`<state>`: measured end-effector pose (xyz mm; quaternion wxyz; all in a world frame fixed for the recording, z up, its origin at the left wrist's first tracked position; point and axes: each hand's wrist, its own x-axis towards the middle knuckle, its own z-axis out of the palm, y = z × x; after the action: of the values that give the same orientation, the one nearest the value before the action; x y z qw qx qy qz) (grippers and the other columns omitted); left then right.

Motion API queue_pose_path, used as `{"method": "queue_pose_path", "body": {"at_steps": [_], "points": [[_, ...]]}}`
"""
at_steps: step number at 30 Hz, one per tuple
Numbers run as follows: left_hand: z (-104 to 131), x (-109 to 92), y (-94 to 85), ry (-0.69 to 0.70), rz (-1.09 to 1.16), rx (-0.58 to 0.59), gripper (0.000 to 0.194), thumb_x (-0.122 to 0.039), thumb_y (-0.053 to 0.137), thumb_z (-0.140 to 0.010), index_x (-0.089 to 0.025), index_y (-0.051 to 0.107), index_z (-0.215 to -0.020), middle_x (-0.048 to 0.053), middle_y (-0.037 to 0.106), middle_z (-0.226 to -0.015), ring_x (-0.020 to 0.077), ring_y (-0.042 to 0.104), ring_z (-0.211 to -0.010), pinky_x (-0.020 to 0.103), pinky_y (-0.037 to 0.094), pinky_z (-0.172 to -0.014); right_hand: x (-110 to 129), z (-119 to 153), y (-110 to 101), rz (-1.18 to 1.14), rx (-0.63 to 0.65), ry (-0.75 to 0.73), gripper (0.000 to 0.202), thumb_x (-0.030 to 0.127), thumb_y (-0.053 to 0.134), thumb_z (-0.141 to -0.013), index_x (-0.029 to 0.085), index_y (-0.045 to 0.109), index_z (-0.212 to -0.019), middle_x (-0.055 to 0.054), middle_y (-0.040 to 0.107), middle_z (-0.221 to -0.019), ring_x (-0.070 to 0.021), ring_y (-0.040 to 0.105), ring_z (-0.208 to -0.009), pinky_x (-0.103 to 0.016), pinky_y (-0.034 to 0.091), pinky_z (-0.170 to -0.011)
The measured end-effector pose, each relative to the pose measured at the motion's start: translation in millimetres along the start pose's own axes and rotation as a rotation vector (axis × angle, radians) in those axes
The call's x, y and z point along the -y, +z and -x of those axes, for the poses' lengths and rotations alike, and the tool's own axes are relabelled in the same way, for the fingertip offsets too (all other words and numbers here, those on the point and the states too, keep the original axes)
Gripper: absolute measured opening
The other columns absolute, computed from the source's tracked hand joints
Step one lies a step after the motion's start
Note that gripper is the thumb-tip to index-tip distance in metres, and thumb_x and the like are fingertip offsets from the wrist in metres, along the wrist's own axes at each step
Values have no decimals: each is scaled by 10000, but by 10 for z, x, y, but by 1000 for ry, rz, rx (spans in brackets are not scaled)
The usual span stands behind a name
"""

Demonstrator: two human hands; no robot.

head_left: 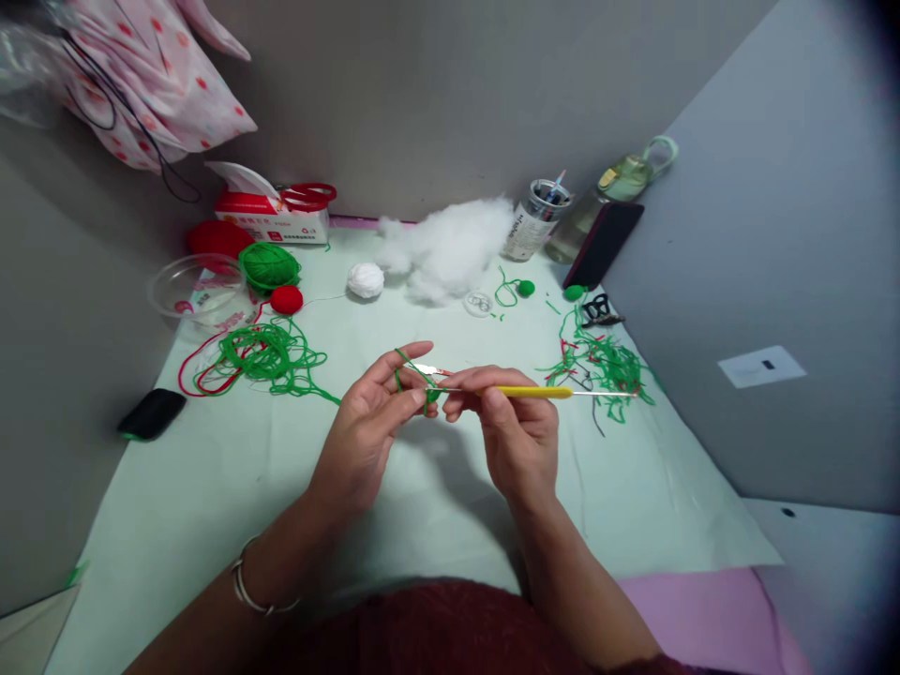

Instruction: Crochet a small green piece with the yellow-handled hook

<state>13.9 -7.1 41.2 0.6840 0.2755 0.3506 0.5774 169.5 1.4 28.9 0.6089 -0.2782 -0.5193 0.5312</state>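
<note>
Near the middle of the table, my left hand [369, 422] pinches a small green crochet piece [431, 397], with green yarn looped over its raised index finger. My right hand [517, 427] is closed around a crochet hook [534, 392] with a yellow handle, and the hook's thin metal end reaches the green piece between the two hands. The yarn runs left from my left hand to a loose green tangle [263, 354]. A small blade-like metal item [428, 369] shows just behind the fingers, partly hidden.
White stuffing [450, 248], a white ball [366, 280] and green yarn [269, 267] lie toward the back. Red scissors [307, 196] rest on a tissue box [274, 223]. At the right are a can [529, 230], a phone [605, 246], a bottle [625, 178] and green scraps [608, 364].
</note>
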Motion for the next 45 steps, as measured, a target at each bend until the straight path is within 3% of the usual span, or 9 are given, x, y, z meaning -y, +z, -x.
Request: {"method": "queue_pose_path", "body": {"at_steps": [6, 10, 14, 17, 23, 29, 35, 41, 45], "points": [[20, 12, -24, 58, -82, -16, 349, -203, 767, -909, -230, 736, -1255, -27, 666, -856, 118, 652, -789, 275, 536, -838, 35, 5, 20, 116, -19, -57, 199, 220, 599, -1054, 256, 792, -1084, -36, 773, -1017, -149, 744, -812, -325, 623, -734], [27, 44, -46, 118, -163, -28, 342, -226, 759, -938, -251, 722, -1277, -26, 663, -884, 116, 661, -820, 264, 541, -848, 67, 14, 36, 341, -4, -202, 228, 149, 568, -1047, 237, 773, -1092, -43, 769, -1009, -156, 732, -823, -352, 629, -778], [29, 80, -36, 159, -198, -38, 319, -232, 765, -944, -253, 726, -1260, -26, 672, -875, 113, 667, -820, 260, 549, -849, 65, 27, 53, 575, 34, -390, 276, 62, 554, -1020, 232, 744, -1125, -45, 769, -960, -199, 755, -981, -398, 636, -886], [25, 98, -21, 144, -164, -18, 338, -231, 798, -920, -250, 731, -1251, -24, 686, -873, 116, 674, -830, 260, 555, -854, 60, 42, 74, 684, 34, -484, 307, 14, 556, -997, 220, 731, -1144, -74, 774, -1012, -210, 765, -1042, -383, 652, -861], [8, 105, 1, 91, -62, 20, 460, -167, 865, -842, -268, 731, -1270, -30, 694, -905, 111, 676, -843, 251, 561, -849, 60, 51, 85, 715, -36, -507, 291, 58, 555, -1016, 252, 724, -1151, -52, 796, -998, -207, 771, -994, -394, 668, -825], [46, 95, 11, 87, -75, 28, 395, -163, 811, -891, -285, 741, -1260, -28, 699, -929, 108, 661, -885, 243, 536, -889, 48, 45, 99, 699, -40, -522, 279, 26, 562, -1005, 217, 727, -1126, -58, 792, -985, -183, 759, -1001, -364, 658, -860], [58, 63, 27, 99, -88, 21, 316, -310, 791, -938, -242, 732, -1241, -15, 692, -909, 126, 661, -866, 269, 525, -891, 65, 59, 114, 745, -21, -523, 285, 29, 560, -1000, 223, 729, -1124, -69, 788, -1017, -195, 774, -1001, -361, 665, -832], [4, 80, 2, 113, -188, -31, 346, -265, 808, -905, -229, 728, -1239, -14, 661, -844, 143, 639, -842, 278, 519, -868, 52, 60, 108, 757, 6, -547, 325, 18, 577, -970, 229, 726, -1166, -67, 789, -974, -211, 772, -956, -396, 676, -865], [17, 92, 23, 136, -202, -108, 377, -229, 825, -852, -223, 731, -1217, -17, 667, -840, 150, 634, -839, 275, 522, -859, 6, 112, 92, 896, -17, -562, 396, 47, 606, -963, 276, 720, -1264, -63, 762, -977, -209, 752, -880, -375, 669, -765]]}}
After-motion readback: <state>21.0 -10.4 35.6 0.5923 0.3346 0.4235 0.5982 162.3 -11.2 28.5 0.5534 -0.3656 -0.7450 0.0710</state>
